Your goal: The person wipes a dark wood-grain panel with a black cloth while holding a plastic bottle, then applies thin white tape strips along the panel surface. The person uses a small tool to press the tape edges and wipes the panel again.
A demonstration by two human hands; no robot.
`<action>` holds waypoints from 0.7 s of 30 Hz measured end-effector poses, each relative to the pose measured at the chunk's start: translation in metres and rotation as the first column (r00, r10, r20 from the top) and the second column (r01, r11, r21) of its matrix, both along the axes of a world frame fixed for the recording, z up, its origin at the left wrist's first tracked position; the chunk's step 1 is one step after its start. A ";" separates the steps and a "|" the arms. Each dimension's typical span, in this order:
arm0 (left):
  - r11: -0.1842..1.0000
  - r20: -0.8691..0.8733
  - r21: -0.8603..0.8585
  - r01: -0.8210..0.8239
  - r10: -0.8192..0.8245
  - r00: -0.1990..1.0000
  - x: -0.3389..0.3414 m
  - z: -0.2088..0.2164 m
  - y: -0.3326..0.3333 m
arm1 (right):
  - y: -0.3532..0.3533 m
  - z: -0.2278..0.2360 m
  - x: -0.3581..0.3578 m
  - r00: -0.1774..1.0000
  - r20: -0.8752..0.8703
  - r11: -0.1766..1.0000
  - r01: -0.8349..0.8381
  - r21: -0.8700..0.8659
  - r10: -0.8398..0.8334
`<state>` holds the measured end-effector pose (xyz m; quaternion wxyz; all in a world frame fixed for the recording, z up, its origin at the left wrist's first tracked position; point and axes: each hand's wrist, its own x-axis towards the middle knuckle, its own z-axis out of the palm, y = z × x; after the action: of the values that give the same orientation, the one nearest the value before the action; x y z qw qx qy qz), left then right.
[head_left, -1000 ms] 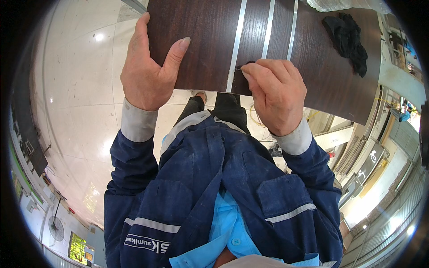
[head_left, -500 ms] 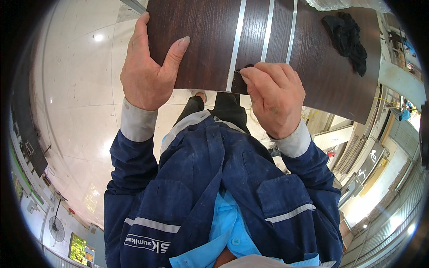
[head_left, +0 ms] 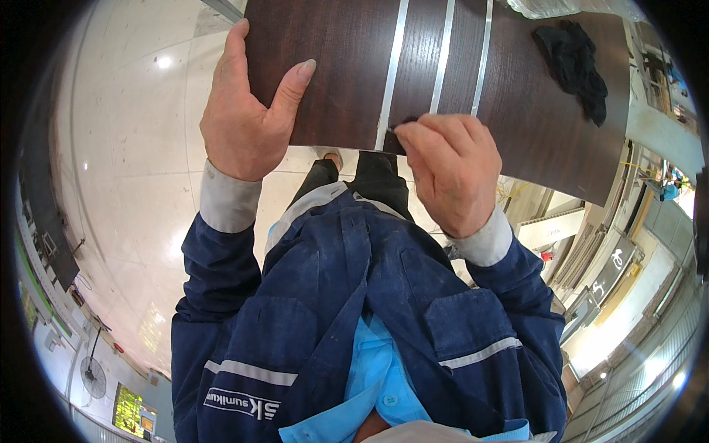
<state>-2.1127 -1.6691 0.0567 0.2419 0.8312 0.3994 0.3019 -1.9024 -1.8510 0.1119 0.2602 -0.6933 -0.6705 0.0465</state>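
A dark brown wood-grain panel [head_left: 332, 66] lies before me, crossed by three narrow silvery strips. My left hand [head_left: 247, 118] is at its left edge, thumb spread over the top and fingers stretched along the side. My right hand [head_left: 454, 162] is closed in a pinch over the near edge. Its fingertips are beside the near end of the leftmost strip [head_left: 390, 88]. Something small and dark shows at those fingertips, too little visible to name. The middle strip [head_left: 442, 59] runs to just behind my right knuckles.
A crumpled black cloth [head_left: 572, 66] lies on the panel's right part. Clear plastic wrapping [head_left: 569, 6] sits at the far right edge. Pale tiled floor [head_left: 133, 133] spreads at left. Long boards and frames [head_left: 591, 273] are on the right, below panel level.
My right hand has shifted slightly toward me along the leftmost strip, still pinched. My left hand stays at the panel's left edge.
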 end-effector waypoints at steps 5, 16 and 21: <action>1.000 -0.027 -0.005 -0.011 0.011 1.000 0.000 0.000 -0.001 | 0.002 0.001 0.002 1.000 -0.010 1.000 0.004 0.009 -0.004; 1.000 -0.002 -0.019 -0.009 0.009 1.000 0.000 0.002 0.000 | 0.002 0.002 -0.001 0.999 0.014 0.996 -0.054 0.067 0.053; 0.999 -0.007 -0.036 -0.007 0.007 1.000 0.000 0.002 -0.001 | 0.006 -0.001 0.003 0.999 0.023 0.998 0.026 0.061 -0.028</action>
<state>-2.1124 -1.6703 0.0592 0.2543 0.8263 0.4084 0.2928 -1.8995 -1.8450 0.1105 0.2736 -0.6946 -0.6652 0.0141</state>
